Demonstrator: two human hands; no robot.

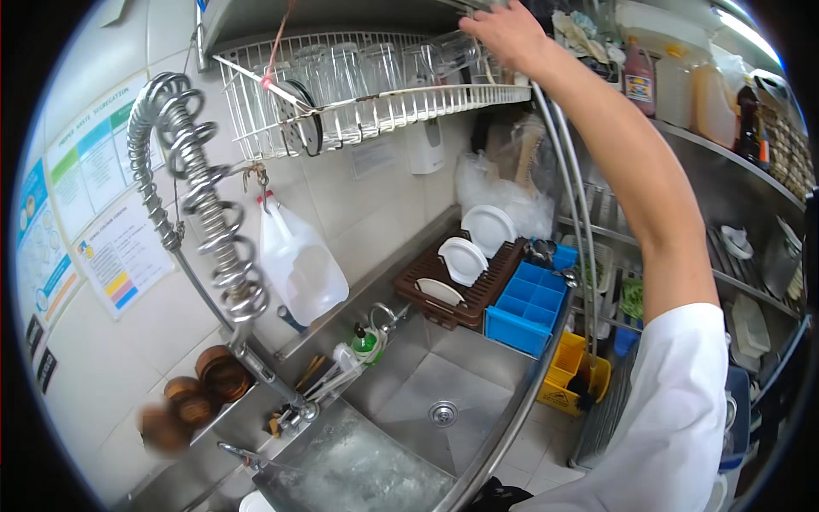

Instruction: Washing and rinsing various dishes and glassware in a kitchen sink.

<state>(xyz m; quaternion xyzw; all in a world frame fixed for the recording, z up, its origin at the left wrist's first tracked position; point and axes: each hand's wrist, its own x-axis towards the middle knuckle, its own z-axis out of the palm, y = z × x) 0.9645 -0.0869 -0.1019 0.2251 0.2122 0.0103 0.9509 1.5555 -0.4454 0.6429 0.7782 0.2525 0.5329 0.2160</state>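
Observation:
My right hand (508, 35) is raised to the right end of a white wire rack (422, 102) hung above the sink. Below and beside its fingers a clear drinking glass (455, 50) lies tilted on its side. The upper fingertips reach the picture's top edge, so I cannot tell whether they grip anything. More clear glasses (345, 77) stand along the rack, with dark round discs (306, 118) upright near its left end. My left hand is out of view. Before me is a steel sink basin (473, 377) with a round drain (443, 414), beside a second basin of cloudy water (358, 454).
A brown dish rack (409, 281) holds white plates (489, 230), next to a blue divided caddy (518, 329). A coiled spray hose (224, 217) and a hanging plastic jug (301, 269) occupy the left. Brown round bowls (221, 374) sit by the wall. Yellow mop bucket (569, 384) stands below.

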